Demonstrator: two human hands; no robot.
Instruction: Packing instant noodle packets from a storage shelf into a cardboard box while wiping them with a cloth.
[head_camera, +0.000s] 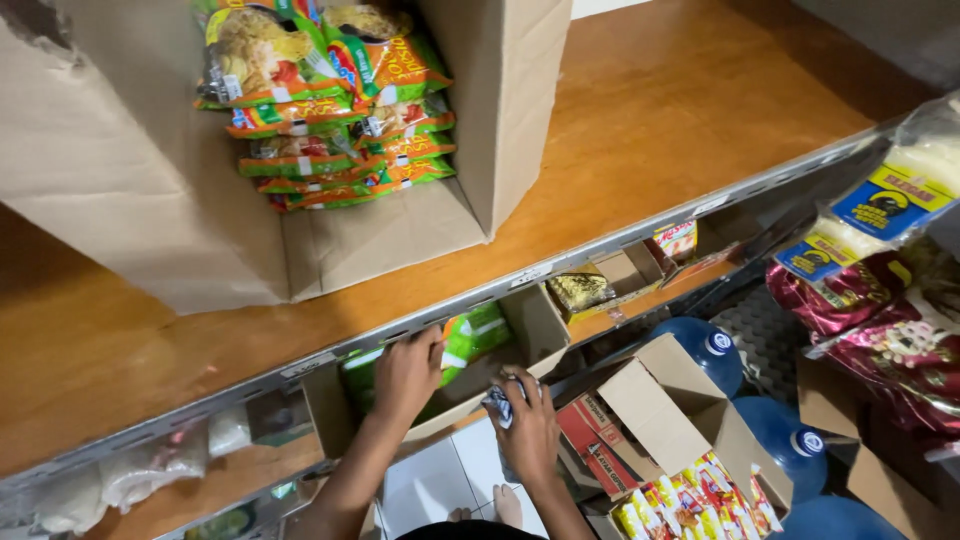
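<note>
Left hand (405, 375): reaching into the lower-shelf carton (530, 330), fingers resting on the green packets (470, 335), seemingly mid-arranging.
Right hand (528, 430): clenched around a small dark packet (498, 403).
Next: likely needs room in the carton.

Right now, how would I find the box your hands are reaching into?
Start at the wide wooden shelf on top, then drop below its grey metal edge. The open cardboard box sits there, with the left hand inside and the right hand at its front. Unlike its neighbours, it holds bright green packets.

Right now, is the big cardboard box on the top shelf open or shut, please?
Open. The cardboard box lies on its side, flaps spread, showing stacked green and orange noodle packets inside.
</note>
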